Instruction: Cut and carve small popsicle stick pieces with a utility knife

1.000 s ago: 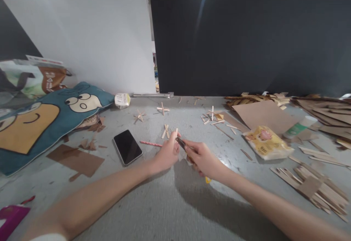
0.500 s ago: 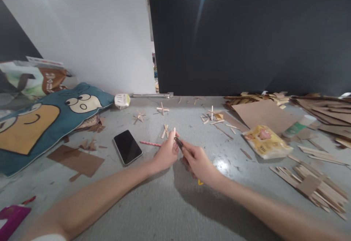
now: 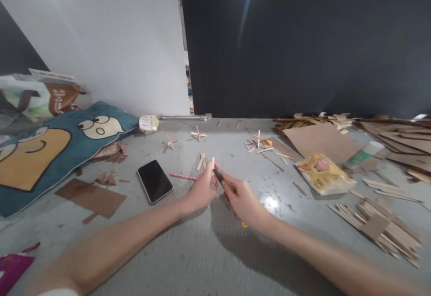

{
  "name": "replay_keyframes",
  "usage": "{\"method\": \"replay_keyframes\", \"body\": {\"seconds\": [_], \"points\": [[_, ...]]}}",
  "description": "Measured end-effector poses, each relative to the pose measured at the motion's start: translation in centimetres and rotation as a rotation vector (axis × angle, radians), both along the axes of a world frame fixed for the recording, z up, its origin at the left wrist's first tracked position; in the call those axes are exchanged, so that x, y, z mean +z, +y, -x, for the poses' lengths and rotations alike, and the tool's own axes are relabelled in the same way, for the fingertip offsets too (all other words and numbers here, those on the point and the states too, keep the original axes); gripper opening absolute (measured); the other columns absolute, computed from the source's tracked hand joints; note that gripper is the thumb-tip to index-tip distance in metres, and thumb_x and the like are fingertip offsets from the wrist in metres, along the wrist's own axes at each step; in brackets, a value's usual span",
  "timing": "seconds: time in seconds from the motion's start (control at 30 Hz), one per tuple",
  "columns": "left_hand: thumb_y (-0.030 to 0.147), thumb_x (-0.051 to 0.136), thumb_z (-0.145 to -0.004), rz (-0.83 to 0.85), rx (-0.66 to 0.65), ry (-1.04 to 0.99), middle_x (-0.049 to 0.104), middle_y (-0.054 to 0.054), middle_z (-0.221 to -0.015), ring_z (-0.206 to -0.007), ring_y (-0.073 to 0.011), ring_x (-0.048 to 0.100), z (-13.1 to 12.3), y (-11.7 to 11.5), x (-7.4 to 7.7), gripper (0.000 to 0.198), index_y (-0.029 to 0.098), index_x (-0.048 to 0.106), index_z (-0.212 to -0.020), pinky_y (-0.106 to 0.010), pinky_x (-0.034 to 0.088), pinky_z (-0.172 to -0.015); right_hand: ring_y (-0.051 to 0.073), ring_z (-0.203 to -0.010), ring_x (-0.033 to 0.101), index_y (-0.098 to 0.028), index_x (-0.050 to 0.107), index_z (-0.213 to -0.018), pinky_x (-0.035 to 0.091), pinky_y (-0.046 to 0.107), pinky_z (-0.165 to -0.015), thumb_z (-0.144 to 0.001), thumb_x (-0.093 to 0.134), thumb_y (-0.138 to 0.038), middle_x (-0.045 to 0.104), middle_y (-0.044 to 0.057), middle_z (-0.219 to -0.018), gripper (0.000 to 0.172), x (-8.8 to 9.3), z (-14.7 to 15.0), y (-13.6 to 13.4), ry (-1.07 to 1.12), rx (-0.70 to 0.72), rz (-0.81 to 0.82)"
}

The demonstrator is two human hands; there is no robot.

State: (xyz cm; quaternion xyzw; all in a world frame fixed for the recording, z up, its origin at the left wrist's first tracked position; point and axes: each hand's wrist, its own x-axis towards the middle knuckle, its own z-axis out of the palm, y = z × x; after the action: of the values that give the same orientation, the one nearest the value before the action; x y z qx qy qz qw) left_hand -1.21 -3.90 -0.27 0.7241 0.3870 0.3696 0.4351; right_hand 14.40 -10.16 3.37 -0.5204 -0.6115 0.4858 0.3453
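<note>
My left hand is closed on a small wooden stick, whose pale end stands up above the fingers. Close against it on the right, my right hand grips a dark tool with its tip at the stick. The exact kind of tool is too small to tell. Just beyond my left hand lie crossed wooden sticks. A red and white striped stick lies to the left of that hand, its right end hidden behind it.
A phone and brown card lie left, by a blue cushion. Star-shaped stick pieces stand further back. To the right are a yellow packet, a glue stick and bundled wooden sticks.
The whole view has shifted slightly. Both hands keep their hold on the stick and the dark tool, with hardly any movement.
</note>
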Motion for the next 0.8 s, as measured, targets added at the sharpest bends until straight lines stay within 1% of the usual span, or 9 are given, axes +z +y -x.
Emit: {"method": "replay_keyframes", "body": {"seconds": [0.07,0.13,0.2,0.3,0.37,0.47,0.67,0.73,0.8], "points": [[0.029,0.053,-0.095,0.000,-0.004,-0.017,0.049,0.001,-0.085,-0.076,-0.0157,0.050,0.0,0.0,0.0,0.029,0.019,0.044,-0.120,-0.029,0.043,-0.072,0.008,-0.043,0.031,-0.016,0.063,-0.123,0.029,0.019,-0.043,-0.104,0.037,-0.034,0.037,-0.007,-0.061,0.036,-0.5,0.1,0.0,0.007,-0.015,-0.047],[0.030,0.052,-0.095,0.003,-0.011,-0.010,0.048,0.002,-0.083,-0.073,-0.0158,0.049,0.0,0.0,0.0,0.028,0.019,0.043,-0.119,-0.029,0.042,-0.069,0.007,-0.043,0.030,-0.016,0.065,-0.117,0.029,0.019,-0.043,-0.103,0.040,-0.033,0.038,-0.007,-0.062,0.034,0.0,-0.3,0.3,-0.026,0.003,-0.036],[0.029,0.052,-0.096,0.006,-0.025,0.014,0.046,0.004,-0.078,-0.068,-0.0148,0.046,0.0,-0.1,-0.1,0.030,0.018,0.042,-0.123,-0.028,0.039,-0.064,0.007,-0.043,0.030,-0.017,0.066,-0.113,0.028,0.019,-0.042,-0.102,0.044,-0.033,0.040,-0.006,-0.063,0.029,1.2,-1.2,0.8,-0.079,0.050,0.031],[0.031,0.050,-0.098,0.019,-0.055,0.064,0.040,0.007,-0.069,-0.059,-0.0133,0.039,0.0,-0.2,-0.4,0.031,0.017,0.043,-0.125,-0.026,0.032,-0.058,0.006,-0.041,0.027,-0.020,0.066,-0.110,0.025,0.019,-0.038,-0.103,0.047,-0.038,0.043,-0.006,-0.063,0.027,3.2,-2.5,1.5,-0.118,0.128,0.221],[0.033,0.050,-0.098,0.017,-0.052,0.074,0.039,0.008,-0.068,-0.059,-0.0132,0.039,0.0,-0.2,-0.6,0.032,0.017,0.044,-0.125,-0.026,0.031,-0.057,0.005,-0.040,0.027,-0.021,0.065,-0.110,0.024,0.018,-0.037,-0.104,0.047,-0.041,0.044,-0.006,-0.065,0.027,3.8,-2.8,1.7,-0.104,0.138,0.277],[0.035,0.051,-0.098,0.011,-0.027,0.040,0.039,0.007,-0.070,-0.060,-0.0134,0.039,0.0,0.0,-0.6,0.032,0.018,0.045,-0.124,-0.026,0.032,-0.058,0.005,-0.040,0.028,-0.020,0.065,-0.107,0.025,0.018,-0.038,-0.104,0.045,-0.042,0.044,-0.006,-0.064,0.029,3.1,-2.2,1.4,-0.078,0.109,0.206],[0.031,0.056,-0.092,-0.025,0.009,-0.024,0.054,-0.002,-0.089,-0.077,-0.0169,0.053,-0.1,0.1,0.4,0.023,0.020,0.048,-0.111,-0.030,0.046,-0.072,0.008,-0.042,0.029,-0.017,0.064,-0.115,0.028,0.021,-0.042,-0.102,0.041,-0.043,0.034,-0.008,-0.058,0.037,-0.7,0.1,0.2,0.044,-0.018,-0.032],[0.028,0.056,-0.091,-0.042,0.007,-0.024,0.056,-0.003,-0.090,-0.078,-0.0170,0.054,-0.1,0.1,0.4,0.024,0.019,0.048,-0.112,-0.030,0.047,-0.073,0.009,-0.043,0.030,-0.017,0.064,-0.114,0.029,0.021,-0.043,-0.102,0.041,-0.043,0.034,-0.008,-0.059,0.037,-1.0,0.2,0.1,0.048,-0.023,-0.044],[0.028,0.055,-0.093,-0.051,0.007,-0.011,0.054,-0.001,-0.087,-0.076,-0.0160,0.052,-0.1,0.2,0.1,0.026,0.019,0.048,-0.116,-0.029,0.046,-0.071,0.008,-0.042,0.030,-0.017,0.064,-0.111,0.028,0.020,-0.042,-0.102,0.042,-0.041,0.037,-0.007,-0.060,0.034,-0.3,-0.3,0.4,0.019,0.005,-0.020]]}}
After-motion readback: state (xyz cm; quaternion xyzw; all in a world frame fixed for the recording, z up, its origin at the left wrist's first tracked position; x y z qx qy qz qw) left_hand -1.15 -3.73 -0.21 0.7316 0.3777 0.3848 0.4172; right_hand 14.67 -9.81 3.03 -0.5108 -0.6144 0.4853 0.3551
